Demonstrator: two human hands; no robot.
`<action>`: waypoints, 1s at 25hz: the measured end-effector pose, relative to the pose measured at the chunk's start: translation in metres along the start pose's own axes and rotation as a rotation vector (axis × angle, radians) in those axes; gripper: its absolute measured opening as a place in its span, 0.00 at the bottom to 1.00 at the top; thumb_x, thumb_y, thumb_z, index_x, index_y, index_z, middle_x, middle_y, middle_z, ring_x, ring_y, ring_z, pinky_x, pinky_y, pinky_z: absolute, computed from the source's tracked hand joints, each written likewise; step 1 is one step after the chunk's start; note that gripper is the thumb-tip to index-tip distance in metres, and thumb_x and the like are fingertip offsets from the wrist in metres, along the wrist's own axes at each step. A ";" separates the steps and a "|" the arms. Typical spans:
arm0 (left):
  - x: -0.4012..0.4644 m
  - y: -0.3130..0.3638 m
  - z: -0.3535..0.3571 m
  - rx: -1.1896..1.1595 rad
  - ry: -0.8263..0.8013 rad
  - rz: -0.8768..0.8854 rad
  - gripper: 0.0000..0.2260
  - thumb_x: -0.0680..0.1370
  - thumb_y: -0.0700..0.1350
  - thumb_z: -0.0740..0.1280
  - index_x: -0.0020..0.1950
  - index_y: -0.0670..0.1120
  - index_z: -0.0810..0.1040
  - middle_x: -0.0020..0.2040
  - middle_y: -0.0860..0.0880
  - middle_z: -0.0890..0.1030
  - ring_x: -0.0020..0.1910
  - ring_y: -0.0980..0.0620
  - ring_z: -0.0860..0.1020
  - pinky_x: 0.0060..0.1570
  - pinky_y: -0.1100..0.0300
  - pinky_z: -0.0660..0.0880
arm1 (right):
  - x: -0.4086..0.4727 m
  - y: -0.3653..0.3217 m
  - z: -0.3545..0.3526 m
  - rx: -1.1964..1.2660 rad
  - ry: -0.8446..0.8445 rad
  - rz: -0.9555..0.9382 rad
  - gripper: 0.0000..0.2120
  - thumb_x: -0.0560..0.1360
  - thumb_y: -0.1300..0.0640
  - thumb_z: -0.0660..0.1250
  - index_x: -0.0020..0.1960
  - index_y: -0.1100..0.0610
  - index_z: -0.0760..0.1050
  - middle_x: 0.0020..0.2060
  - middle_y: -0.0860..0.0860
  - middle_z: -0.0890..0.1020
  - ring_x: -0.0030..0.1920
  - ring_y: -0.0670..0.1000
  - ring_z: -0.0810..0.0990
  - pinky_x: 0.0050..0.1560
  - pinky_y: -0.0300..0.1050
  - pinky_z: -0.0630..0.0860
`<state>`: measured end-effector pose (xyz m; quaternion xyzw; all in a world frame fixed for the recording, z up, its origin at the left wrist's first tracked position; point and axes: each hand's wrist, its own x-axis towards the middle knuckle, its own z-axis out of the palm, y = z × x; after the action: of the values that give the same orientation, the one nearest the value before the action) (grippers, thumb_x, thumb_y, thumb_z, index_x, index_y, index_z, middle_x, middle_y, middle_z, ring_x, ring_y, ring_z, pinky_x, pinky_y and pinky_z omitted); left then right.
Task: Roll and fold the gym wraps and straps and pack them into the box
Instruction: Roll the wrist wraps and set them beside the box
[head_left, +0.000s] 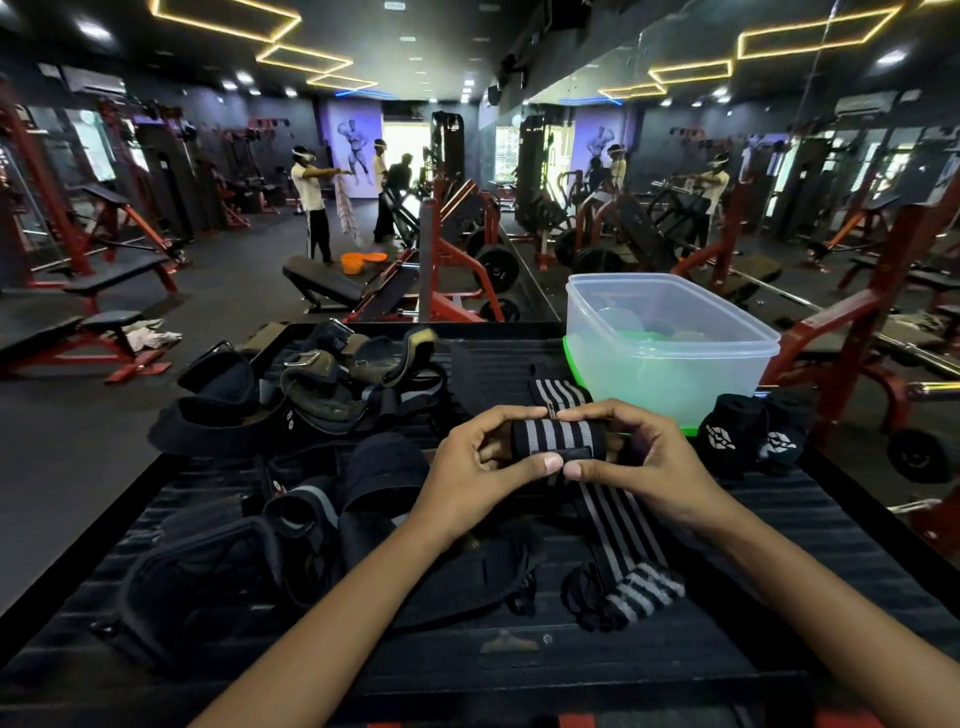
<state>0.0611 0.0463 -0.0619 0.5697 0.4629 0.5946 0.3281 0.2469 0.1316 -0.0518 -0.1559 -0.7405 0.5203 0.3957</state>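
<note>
Your left hand (480, 462) and right hand (631, 457) both pinch the striped wrap (558, 440), fingers curled over its ends, thumbs meeting on its near edge. The roll's long axis runs left to right, held above the mat (779, 561). Its loose tail trails toward you. The box (670, 343) sits just beyond, open side up.

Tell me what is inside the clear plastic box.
Through the cloudy walls of the clear plastic box only vague pale and green shapes show near its bottom; they may be the green lid beneath it. No wrap can be made out inside. The contents cannot be told for sure.
</note>
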 end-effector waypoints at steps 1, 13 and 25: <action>0.000 0.000 0.000 -0.006 0.005 -0.002 0.20 0.69 0.39 0.77 0.59 0.47 0.79 0.53 0.48 0.83 0.53 0.51 0.82 0.54 0.57 0.78 | 0.000 0.000 0.000 -0.006 0.008 -0.004 0.22 0.65 0.66 0.75 0.58 0.62 0.78 0.54 0.59 0.82 0.56 0.59 0.81 0.60 0.52 0.77; 0.000 0.002 0.000 0.019 -0.015 0.032 0.20 0.66 0.41 0.78 0.56 0.46 0.80 0.51 0.50 0.84 0.52 0.52 0.82 0.54 0.57 0.78 | 0.000 0.001 0.000 -0.016 0.024 0.013 0.18 0.66 0.58 0.77 0.55 0.57 0.80 0.50 0.59 0.83 0.49 0.56 0.81 0.54 0.50 0.78; 0.000 0.005 0.000 -0.061 -0.009 -0.045 0.20 0.66 0.45 0.79 0.56 0.44 0.80 0.49 0.45 0.85 0.46 0.50 0.83 0.45 0.58 0.78 | 0.000 0.002 0.000 0.041 -0.044 0.002 0.23 0.66 0.66 0.76 0.60 0.59 0.77 0.56 0.58 0.80 0.54 0.55 0.81 0.57 0.51 0.78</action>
<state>0.0612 0.0448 -0.0576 0.5515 0.4557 0.5982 0.3610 0.2463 0.1322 -0.0534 -0.1371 -0.7380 0.5391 0.3819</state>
